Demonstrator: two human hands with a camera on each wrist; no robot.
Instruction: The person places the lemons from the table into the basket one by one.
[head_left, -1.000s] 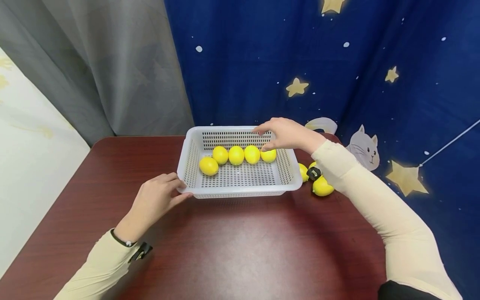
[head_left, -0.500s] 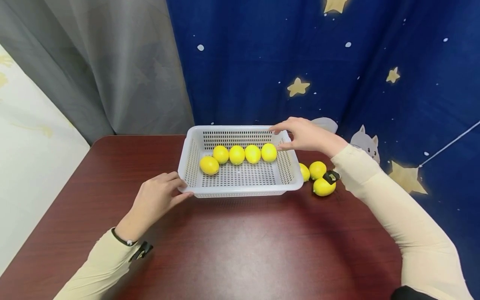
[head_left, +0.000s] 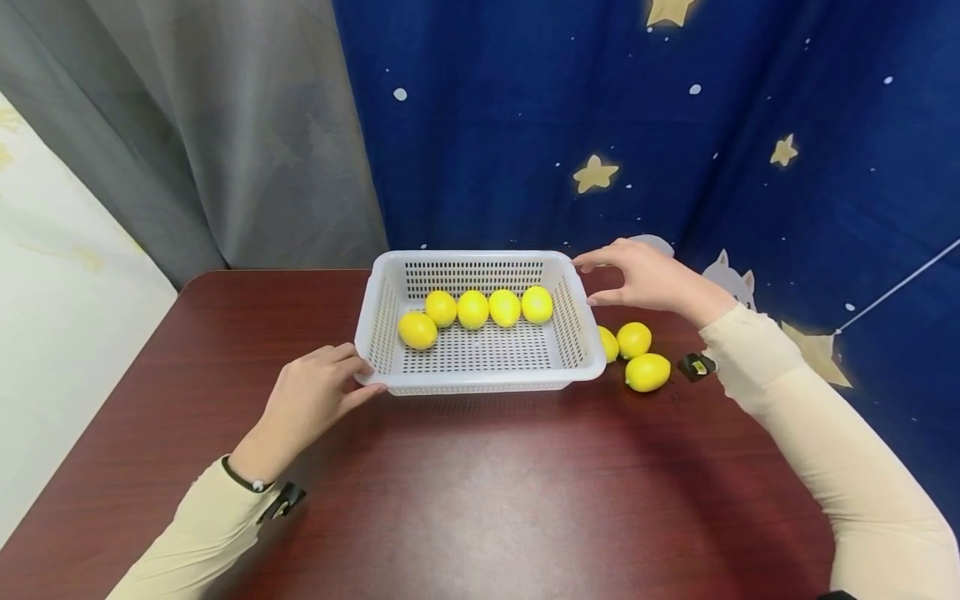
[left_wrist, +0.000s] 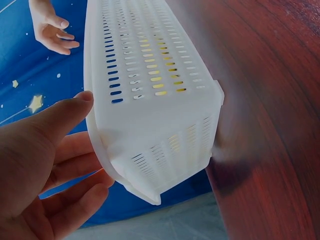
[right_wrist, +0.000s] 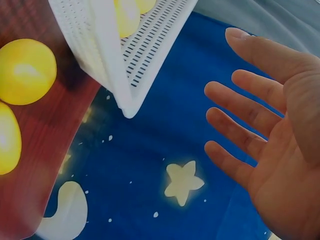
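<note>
A white perforated plastic basket point(head_left: 480, 379) stands on the table with several yellow lemons point(head_left: 472, 310) inside, most of them in a row along the back. My left hand point(head_left: 318, 392) holds the basket's near left corner. In the left wrist view the thumb point(left_wrist: 75, 107) lies on the rim's long side and the fingers bend round the corner. My right hand point(head_left: 648, 279) hovers by the basket's right rim, holding nothing. Its fingers point(right_wrist: 245, 110) are spread and relaxed in the right wrist view. Three more lemons point(head_left: 648, 372) lie outside, right of the basket, one partly hidden by it.
The dark red wooden table point(head_left: 480, 492) spreads in front of the basket. Behind it hang a grey curtain point(head_left: 277, 133) and a blue curtain point(head_left: 487, 125) with stars. A white wall or panel point(head_left: 60, 292) is at the left.
My right hand has moved right, from over the rightmost lemon in the basket to beside the right rim, uncovering that lemon and those outside. My left hand has stayed at the corner.
</note>
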